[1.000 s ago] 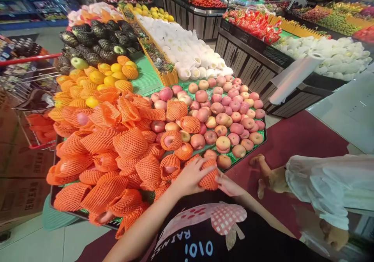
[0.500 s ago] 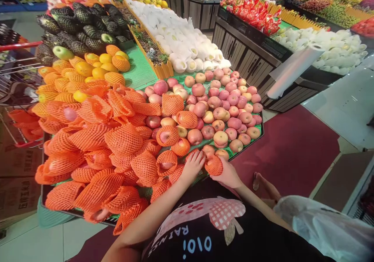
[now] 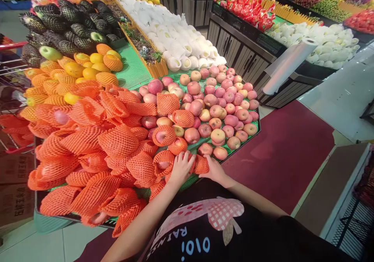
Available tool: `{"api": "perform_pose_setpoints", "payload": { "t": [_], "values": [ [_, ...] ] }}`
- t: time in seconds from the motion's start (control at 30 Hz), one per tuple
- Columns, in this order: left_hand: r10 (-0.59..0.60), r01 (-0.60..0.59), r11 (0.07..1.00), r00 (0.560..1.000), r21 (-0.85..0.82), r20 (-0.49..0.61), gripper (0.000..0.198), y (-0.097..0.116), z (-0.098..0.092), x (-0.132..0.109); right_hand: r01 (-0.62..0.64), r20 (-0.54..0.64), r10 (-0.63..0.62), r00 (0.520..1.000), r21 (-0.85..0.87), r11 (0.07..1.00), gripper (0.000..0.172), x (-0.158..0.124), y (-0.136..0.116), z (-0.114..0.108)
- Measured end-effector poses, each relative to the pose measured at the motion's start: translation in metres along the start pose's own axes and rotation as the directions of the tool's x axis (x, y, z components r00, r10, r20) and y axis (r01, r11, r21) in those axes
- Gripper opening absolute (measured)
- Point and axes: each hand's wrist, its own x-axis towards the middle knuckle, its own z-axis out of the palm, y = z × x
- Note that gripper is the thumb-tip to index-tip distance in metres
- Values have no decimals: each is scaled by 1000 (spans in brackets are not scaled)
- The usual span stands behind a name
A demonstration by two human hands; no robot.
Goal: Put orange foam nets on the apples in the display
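Note:
At the near edge of the fruit display, my right hand (image 3: 215, 171) is closed around an apple in an orange foam net (image 3: 201, 164). Just left of it, my left hand (image 3: 181, 167) curls its fingers over another orange-netted apple, mostly hidden beneath the hand. The two netted apples sit side by side, close together. Bare red-yellow apples, such as one apple (image 3: 205, 149), lie just beyond my hands. Several more netted apples (image 3: 163, 135) are to the left of my left hand.
Orange-netted fruit (image 3: 118, 141) is heaped on the left. Behind are yellow mangoes (image 3: 96, 65), dark netted fruit (image 3: 70, 28) and white-wrapped fruit (image 3: 181, 39). A plastic bag roll (image 3: 292, 65) stands at the right. A cart with a red handle (image 3: 14, 45) borders the left side.
My right hand has moved left with the netted apple, setting it beside the left hand. The left hand has shifted slightly left. The white bag and foot at lower right have left view.

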Motion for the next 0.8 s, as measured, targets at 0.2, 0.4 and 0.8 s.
{"api": "perform_pose_setpoints", "payload": {
  "t": [0.2, 0.4, 0.8],
  "values": [
    [-5, 4, 999, 1000, -36, -24, 71, 5, -18, 5, 13, -40, -22, 999, -217, 976, 103, 7, -7, -6],
    [-115, -17, 972, 835, -235, -538, 30, -69, -110, 17, -28, -18, 25, 1000, -185, 982, 97, -14, -11, -37],
    [-434, 283, 901, 555, -330, -710, 15, -169, -148, 29, 168, -366, -55, 929, 286, 944, 53, -36, -26, -56]
  ]
}}
